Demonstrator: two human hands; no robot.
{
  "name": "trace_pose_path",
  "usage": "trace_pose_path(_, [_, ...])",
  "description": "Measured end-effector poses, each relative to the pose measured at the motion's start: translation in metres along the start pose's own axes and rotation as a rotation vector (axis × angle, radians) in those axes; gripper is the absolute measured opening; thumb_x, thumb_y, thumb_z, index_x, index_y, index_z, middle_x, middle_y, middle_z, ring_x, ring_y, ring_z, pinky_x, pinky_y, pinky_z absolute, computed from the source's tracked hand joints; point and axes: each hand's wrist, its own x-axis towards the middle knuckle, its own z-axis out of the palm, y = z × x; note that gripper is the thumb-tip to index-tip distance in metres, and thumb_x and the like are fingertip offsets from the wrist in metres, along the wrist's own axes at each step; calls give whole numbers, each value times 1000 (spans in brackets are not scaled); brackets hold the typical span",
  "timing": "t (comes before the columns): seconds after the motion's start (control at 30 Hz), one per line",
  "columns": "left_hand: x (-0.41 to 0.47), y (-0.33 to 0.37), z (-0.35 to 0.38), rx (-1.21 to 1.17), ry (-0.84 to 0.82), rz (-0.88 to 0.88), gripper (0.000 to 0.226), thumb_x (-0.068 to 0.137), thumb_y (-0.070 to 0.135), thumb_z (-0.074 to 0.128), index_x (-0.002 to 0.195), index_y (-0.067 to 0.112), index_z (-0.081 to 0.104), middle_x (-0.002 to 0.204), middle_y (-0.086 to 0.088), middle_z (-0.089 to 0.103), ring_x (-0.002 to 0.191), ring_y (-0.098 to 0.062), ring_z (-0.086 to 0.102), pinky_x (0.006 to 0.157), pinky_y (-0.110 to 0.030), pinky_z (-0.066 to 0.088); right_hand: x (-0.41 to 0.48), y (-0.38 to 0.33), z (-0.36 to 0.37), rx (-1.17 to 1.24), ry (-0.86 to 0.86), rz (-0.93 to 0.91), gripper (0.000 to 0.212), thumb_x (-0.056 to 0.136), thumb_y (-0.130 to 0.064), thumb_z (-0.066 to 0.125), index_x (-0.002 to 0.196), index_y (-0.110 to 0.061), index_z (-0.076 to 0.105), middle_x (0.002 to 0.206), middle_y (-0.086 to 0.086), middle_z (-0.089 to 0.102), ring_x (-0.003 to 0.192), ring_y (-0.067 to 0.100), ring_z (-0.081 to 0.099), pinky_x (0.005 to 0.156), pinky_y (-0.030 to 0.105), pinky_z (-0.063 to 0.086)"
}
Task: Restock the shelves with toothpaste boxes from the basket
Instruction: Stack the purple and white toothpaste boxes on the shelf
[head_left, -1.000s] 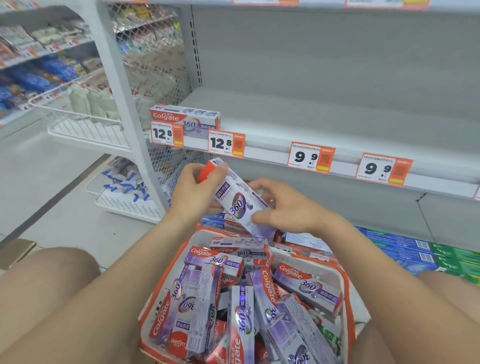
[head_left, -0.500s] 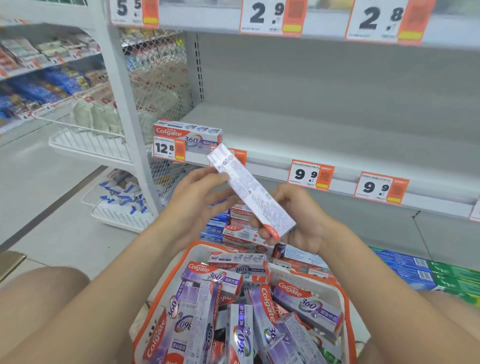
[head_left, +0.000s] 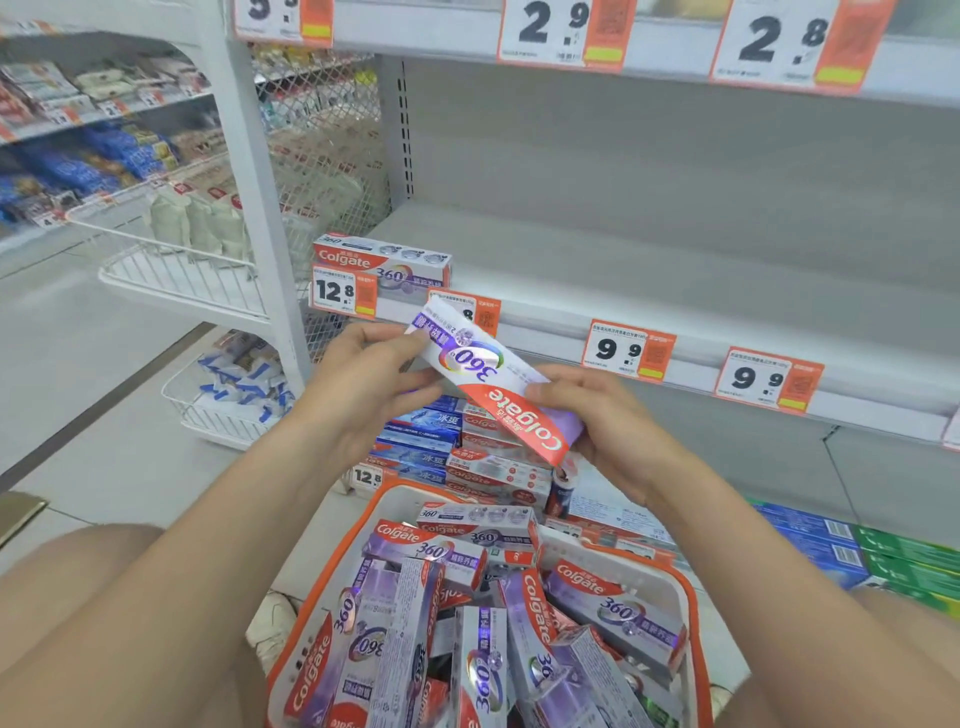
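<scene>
Head view: toothpaste box (head_left: 483, 374) gripped between left hand (head_left: 363, 384) and right hand (head_left: 602, 421)

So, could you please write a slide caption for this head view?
Restocking: left hand and right hand hold a Colgate 360 box upside down near the basket, facing a shelf with one matching box.

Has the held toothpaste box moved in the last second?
Yes. The held toothpaste box flipped end for end: its red end, earlier up by the second 12.8 price tag, now points down-right; its white end overlaps that tag.
</scene>
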Motion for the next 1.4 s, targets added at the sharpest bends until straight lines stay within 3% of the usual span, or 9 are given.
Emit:
trace_pose_path(0.1, [-5, 6, 5, 17, -180, -77, 48, 99, 17, 70, 140, -3, 53, 115, -16, 77, 102, -33, 77, 89, -46, 63, 7, 6, 13, 67, 66, -69, 37, 91, -27, 74, 123, -10, 68, 108, 17, 78, 85, 23, 70, 78, 39, 54])
trace_pose_path(0.23, [-9, 5, 10, 255, -280, -75, 26, 101, 17, 67, 125, 6, 65, 108, -9, 80, 102, -32, 77, 100, -45, 56, 14, 6, 31, 81, 65, -114, 33, 96, -14, 72, 125, -15, 56, 111, 14, 78, 89, 25, 71, 76, 36, 56])
trace_pose_path(0.4, [8, 13, 1, 527, -257, 144, 22, 101, 18, 69, 123, 18, 65, 112, -11, 75, 105, -27, 74, 100, -48, 56, 31, -12, 34, -183, 279, -317, 47, 92, 2, 71, 130, -17, 52, 126, 10, 66, 96, 21, 72, 78, 31, 62])
trace_pose_path(0.53, [29, 15, -7, 1009, -220, 511, 30, 104, 23, 61, 134, 30, 59, 118, -4, 63, 108, -27, 62, 85, -35, 47, 43, -29, 28, -221, 308, -545, 82, 91, 2, 71, 148, -43, 34, 125, 6, 62, 95, 20, 74, 79, 30, 62])
trace_pose_path(0.73, [60, 39, -20, 1344, -167, 752, 41, 106, 26, 55, 143, 43, 56, 133, 12, 50, 136, -17, 38, 120, -60, 17, 68, -36, 16, -961, 278, -528, 48, 93, -42, 72, 140, -42, 62, 122, -9, 67, 112, 8, 61, 99, 33, 50])
trace_pose_path(0.87, [89, 48, -21, 1149, 13, 931, 45, 103, 28, 60, 147, 31, 52, 145, 6, 52, 140, -19, 42, 120, -57, 22, 90, -45, 17, -937, 384, -625, 43, 100, -35, 67, 142, -26, 62, 123, -4, 67, 104, 9, 59, 89, 25, 43])
trace_pose_path(1.1, [125, 37, -29, 1132, 186, 833, 69, 90, 19, 59, 154, 12, 36, 158, -19, 33, 146, -38, 35, 119, -54, 34, 172, -56, 25, -815, 588, -677, 39, 102, -17, 61, 140, -10, 55, 130, 12, 59, 118, 19, 49, 92, 17, 31])
trace_pose_path(1.27, [140, 27, -42, 1482, 45, 625, 81, 94, 28, 59, 164, 34, 20, 171, -10, 16, 159, -32, 12, 123, -63, 15, 235, -74, 47, -887, 466, -545, 43, 101, -10, 59, 142, -9, 47, 136, 17, 46, 122, 37, 53, 107, 41, 40])
trace_pose_path(1.4, [147, 21, -45, 1541, 15, 591, 87, 93, 28, 60, 164, 36, 11, 172, -9, 8, 160, -33, 6, 123, -64, 14, 265, -91, 72, -973, 321, -312, 41, 101, -17, 57, 140, -9, 49, 139, 17, 46, 126, 39, 53, 107, 35, 40])
